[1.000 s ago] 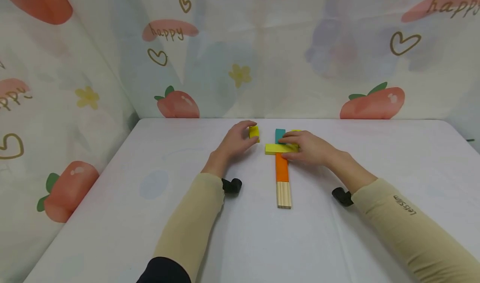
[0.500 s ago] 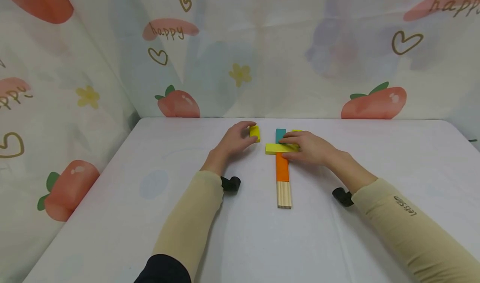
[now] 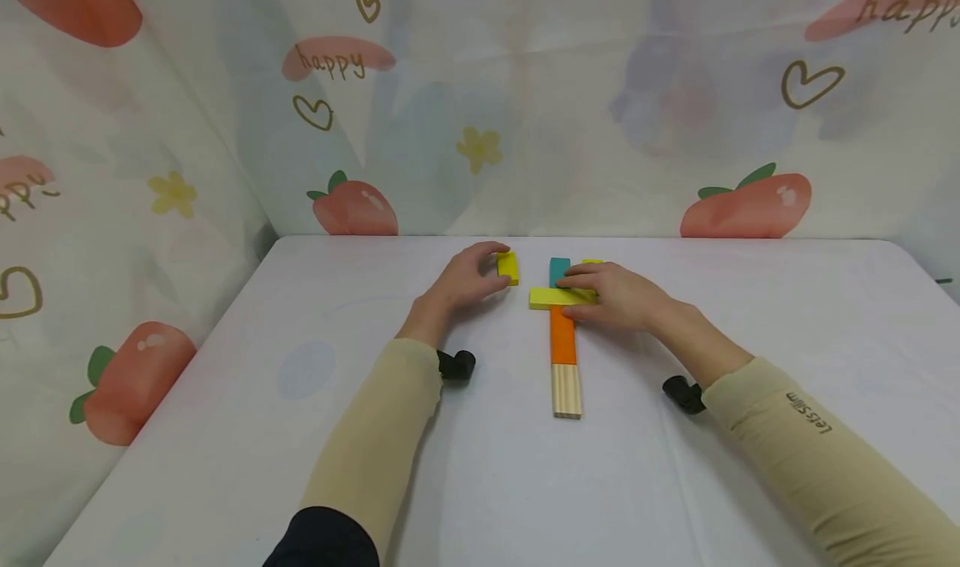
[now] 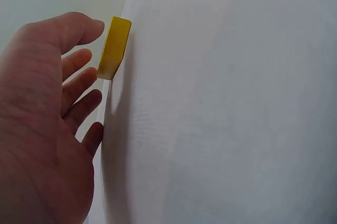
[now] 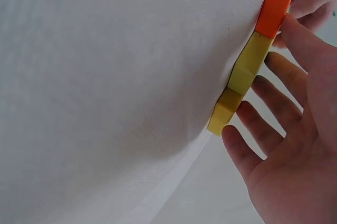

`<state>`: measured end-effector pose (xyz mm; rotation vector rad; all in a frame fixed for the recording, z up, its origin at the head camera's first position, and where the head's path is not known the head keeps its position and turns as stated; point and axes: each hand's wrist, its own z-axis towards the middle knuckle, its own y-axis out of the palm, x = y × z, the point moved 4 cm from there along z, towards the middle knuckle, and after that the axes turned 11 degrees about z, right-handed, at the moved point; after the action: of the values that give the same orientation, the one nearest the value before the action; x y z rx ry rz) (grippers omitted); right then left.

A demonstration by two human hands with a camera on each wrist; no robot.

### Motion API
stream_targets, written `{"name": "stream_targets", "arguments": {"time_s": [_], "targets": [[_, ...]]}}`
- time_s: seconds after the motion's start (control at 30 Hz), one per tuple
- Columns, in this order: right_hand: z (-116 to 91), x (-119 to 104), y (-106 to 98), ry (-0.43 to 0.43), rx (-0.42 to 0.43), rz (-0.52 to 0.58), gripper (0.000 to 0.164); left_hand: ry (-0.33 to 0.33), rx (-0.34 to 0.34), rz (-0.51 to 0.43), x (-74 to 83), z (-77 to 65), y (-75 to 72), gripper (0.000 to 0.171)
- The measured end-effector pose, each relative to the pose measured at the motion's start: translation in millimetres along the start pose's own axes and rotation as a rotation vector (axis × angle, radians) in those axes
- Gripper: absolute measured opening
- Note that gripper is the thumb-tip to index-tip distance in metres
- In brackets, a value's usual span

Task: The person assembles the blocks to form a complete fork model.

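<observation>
My left hand (image 3: 465, 279) is beside a small yellow block (image 3: 508, 268), with the fingers behind it and the thumb in front. In the left wrist view a narrow gap separates the thumb from this yellow block (image 4: 115, 47). My right hand (image 3: 618, 298) lies over the right end of a yellow-green bar (image 3: 546, 298), fingers extended, its thumb by an orange block (image 3: 562, 338). Its fingertips reach a teal block (image 3: 560, 268) behind the bar. Mostly hidden by that hand is another yellow block (image 3: 592, 261), seen as a darker yellow block (image 5: 225, 112) in the right wrist view.
A plain wooden block (image 3: 567, 390) adjoins the orange one at the near end of the row. The white table (image 3: 225, 434) meets a printed cloth backdrop (image 3: 570, 133) just past the blocks. Both wrists wear small black cameras.
My left forearm has shifted slightly left, and the left thumb has drawn back a little along the yellow block. The right hand and the row of blocks have kept their places.
</observation>
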<state>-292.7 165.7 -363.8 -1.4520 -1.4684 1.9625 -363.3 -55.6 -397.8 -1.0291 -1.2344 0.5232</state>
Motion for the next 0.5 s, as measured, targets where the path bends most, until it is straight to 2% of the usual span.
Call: {"name": "stream_targets", "arguments": {"time_s": [0.23, 0.5], "targets": [[0.1, 0.3, 0.1, 0.011, 0.001, 0.014, 0.05, 0.027, -0.015, 0.011, -1.8, 1.4, 0.1, 0.053], [-0.5, 0.0, -0.7, 0.01, 0.004, 0.017, 0.05, 0.025, -0.019, 0.01, -1.6, 2.4, 1.3, 0.051]]}}
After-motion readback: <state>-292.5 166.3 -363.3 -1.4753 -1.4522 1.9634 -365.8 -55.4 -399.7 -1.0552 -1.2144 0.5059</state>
